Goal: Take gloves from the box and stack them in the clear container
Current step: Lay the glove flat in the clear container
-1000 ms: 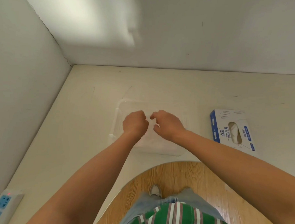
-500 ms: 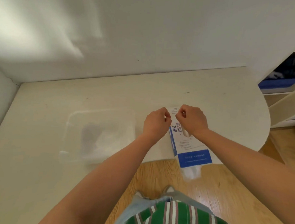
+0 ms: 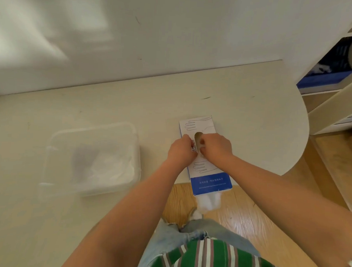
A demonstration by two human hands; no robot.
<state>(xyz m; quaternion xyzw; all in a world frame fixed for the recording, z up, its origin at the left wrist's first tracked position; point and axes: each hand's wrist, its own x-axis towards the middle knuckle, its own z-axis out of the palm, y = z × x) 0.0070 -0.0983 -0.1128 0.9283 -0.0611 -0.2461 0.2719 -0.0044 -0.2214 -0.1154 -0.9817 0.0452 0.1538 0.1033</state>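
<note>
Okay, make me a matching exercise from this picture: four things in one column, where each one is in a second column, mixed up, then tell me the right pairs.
Column one
1. white and blue cardboard glove box
2. clear plastic container
3. left hand
4. right hand

Column two
A. fingertips at the oval opening in the box top
B. on the cream table, left of the box, white gloves inside
C. at the table's front edge
D. on the box top, left of the opening

Pairs: 1-C, 2-B, 3-D, 4-A
</note>
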